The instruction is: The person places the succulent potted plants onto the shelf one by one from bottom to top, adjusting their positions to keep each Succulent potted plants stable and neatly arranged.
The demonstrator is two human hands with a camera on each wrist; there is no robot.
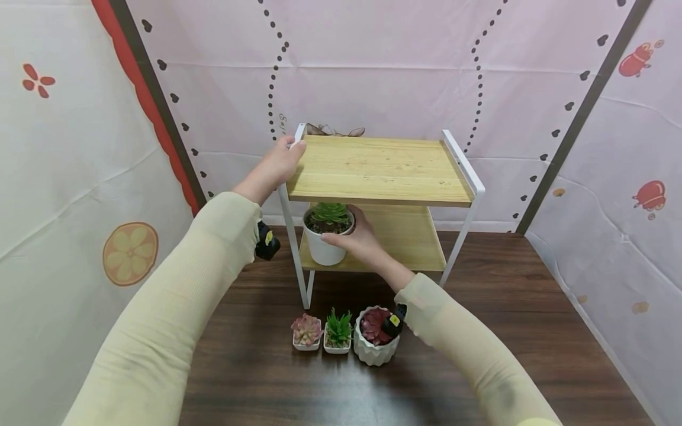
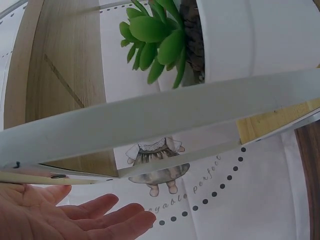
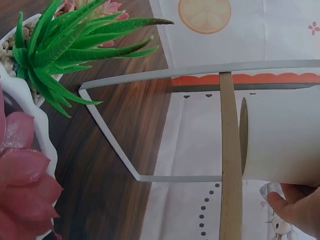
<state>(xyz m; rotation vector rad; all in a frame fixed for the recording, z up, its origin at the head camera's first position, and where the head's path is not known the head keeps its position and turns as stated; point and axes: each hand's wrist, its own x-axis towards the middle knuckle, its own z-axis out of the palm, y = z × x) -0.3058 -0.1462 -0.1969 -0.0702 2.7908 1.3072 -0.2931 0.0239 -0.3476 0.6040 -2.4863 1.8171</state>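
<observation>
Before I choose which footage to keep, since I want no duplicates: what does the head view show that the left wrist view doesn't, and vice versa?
Only the head view shows the right hand, pink plant and red plant. Only the left wrist view shows the printed figure's dress. Both show the left hand, the green plant in the held white pot and the white frame.

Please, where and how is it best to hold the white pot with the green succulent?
Probably grip the white pot by its smooth round wall, just below the rim, from the right, as the right hand does: the white leg stands close on the left, and the top shelf overhangs the leaves.
</observation>
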